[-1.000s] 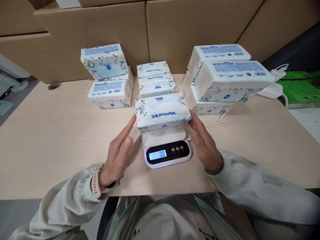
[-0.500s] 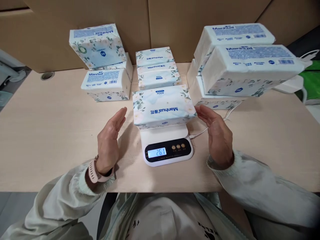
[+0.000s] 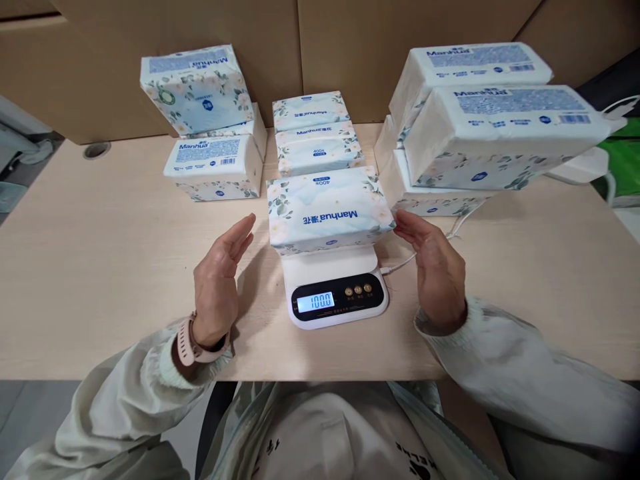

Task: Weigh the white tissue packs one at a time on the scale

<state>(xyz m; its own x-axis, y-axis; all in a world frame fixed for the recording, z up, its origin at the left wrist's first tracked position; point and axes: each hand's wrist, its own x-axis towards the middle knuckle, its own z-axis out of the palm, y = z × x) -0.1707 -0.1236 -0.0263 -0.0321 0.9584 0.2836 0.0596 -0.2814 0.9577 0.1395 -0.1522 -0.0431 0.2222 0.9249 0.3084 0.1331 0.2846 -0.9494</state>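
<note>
Pale blue and white plastic film, printed with flowers and leaves, wraps a block-shaped tissue pack (image 3: 330,207) lying flat on the rear of a white plastic kitchen scale (image 3: 330,263), its lettering upside down to the wearer. On the scale's black front panel, a lit blue display (image 3: 316,302) reads 100.0 beside three gold-coloured round buttons (image 3: 358,290). Near the pack's left end, clear of it, is the left hand (image 3: 217,287), fingers nearly straight and pressed together; a pink-strapped watch (image 3: 187,343) circles that wrist. The right hand (image 3: 440,273) has its fingers together too, slightly bent, tips right at the pack's other end; whether they touch it I cannot tell. A thin white cable (image 3: 400,265) runs from the scale's right side. Behind, on the light wood-grain table (image 3: 100,267), similar floral tissue packs (image 3: 320,155) stand in three groups, before brown cardboard boxes (image 3: 425,27).
</note>
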